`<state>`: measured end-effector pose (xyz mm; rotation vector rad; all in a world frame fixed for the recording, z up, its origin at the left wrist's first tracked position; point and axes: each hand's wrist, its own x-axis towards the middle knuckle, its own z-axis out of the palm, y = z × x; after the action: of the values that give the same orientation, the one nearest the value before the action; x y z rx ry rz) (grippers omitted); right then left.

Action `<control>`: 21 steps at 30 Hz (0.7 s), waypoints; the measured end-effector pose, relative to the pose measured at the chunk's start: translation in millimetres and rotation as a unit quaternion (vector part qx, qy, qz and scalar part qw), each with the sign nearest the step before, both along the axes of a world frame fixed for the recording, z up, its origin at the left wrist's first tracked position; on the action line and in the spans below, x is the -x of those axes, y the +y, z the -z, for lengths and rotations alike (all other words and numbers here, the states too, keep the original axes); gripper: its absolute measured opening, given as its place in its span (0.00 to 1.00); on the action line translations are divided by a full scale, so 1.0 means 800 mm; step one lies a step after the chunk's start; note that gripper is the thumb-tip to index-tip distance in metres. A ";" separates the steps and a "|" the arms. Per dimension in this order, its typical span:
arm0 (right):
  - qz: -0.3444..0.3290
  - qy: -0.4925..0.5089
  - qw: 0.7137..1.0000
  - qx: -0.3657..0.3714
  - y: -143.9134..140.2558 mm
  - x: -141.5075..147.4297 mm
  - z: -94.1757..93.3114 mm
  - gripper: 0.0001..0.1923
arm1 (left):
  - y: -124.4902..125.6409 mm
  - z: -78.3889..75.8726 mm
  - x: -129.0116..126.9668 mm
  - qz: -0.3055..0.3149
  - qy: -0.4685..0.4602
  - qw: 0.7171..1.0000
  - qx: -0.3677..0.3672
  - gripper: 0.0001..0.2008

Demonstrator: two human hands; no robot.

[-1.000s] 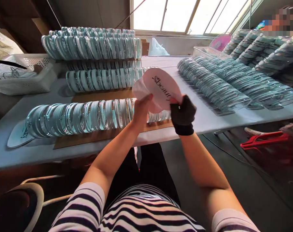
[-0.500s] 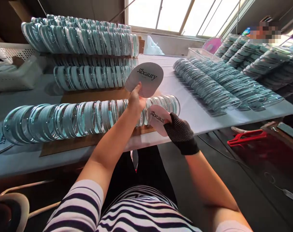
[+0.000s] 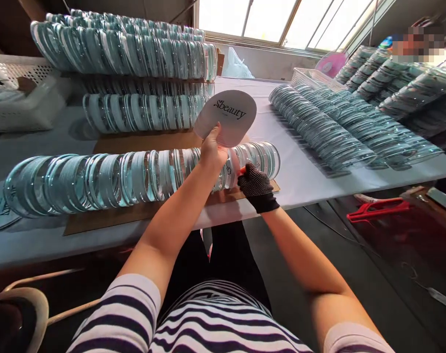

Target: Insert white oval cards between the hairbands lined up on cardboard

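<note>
Head view: left hand holds lettered cards, right hand another card.

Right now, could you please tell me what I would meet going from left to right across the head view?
White basket → left hand holding a printed card → gloved right hand → slanting rows of clear rounded pieces.

Left hand gripping, thumb up | right hand (gloved) pinching, lower | forearms angled inward
</note>
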<state>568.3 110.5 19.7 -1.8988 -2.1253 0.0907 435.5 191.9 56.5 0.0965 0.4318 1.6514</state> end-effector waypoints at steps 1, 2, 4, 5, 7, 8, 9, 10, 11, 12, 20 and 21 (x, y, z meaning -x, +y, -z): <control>-0.002 -0.022 1.000 0.004 0.000 0.002 0.004 0.14 | -0.001 -0.001 0.000 -0.001 0.006 1.000 0.000 0.20; -0.005 -0.050 0.999 0.008 -0.001 0.005 0.005 0.15 | -0.002 -0.001 0.000 0.000 0.014 1.000 0.000 0.21; -0.018 -0.109 0.994 0.014 -0.005 0.009 0.001 0.17 | -0.003 -0.001 0.000 0.007 0.026 1.000 0.000 0.21; -0.027 -0.131 0.991 0.019 -0.007 0.011 -0.004 0.18 | -0.003 -0.001 0.000 0.010 0.027 1.000 0.001 0.21; -0.042 -0.155 0.986 0.031 -0.011 0.014 -0.015 0.18 | -0.002 0.001 0.001 0.013 0.019 1.000 0.007 0.20; -0.048 -0.161 0.985 0.040 -0.011 0.015 -0.020 0.17 | 0.000 0.002 0.001 0.015 0.015 1.000 0.010 0.20; -0.053 -0.161 0.984 0.049 -0.010 0.015 -0.024 0.16 | 0.001 0.002 0.002 0.017 0.012 1.000 0.013 0.20; -0.060 -0.152 0.985 0.056 -0.009 0.015 -0.026 0.15 | 0.002 0.003 0.002 0.019 0.013 1.000 0.014 0.20; -0.069 -0.122 0.988 0.069 -0.007 0.013 -0.028 0.13 | 0.003 0.004 0.003 0.019 0.016 1.000 0.013 0.20; -0.081 -0.075 0.990 0.091 -0.004 0.011 -0.027 0.11 | 0.003 0.004 0.004 0.018 0.021 1.000 0.012 0.20; -0.139 0.347 0.884 0.279 0.010 -0.002 -0.018 0.19 | -0.002 0.005 -0.004 -0.005 0.039 0.999 -0.016 0.19; -0.130 0.317 0.900 0.271 0.011 -0.004 -0.020 0.18 | -0.001 0.005 -0.007 -0.010 0.044 0.999 -0.019 0.18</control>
<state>571.1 119.6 36.1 -1.4853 -1.9632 1.2855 441.0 190.9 52.5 0.1945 0.4701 1.6797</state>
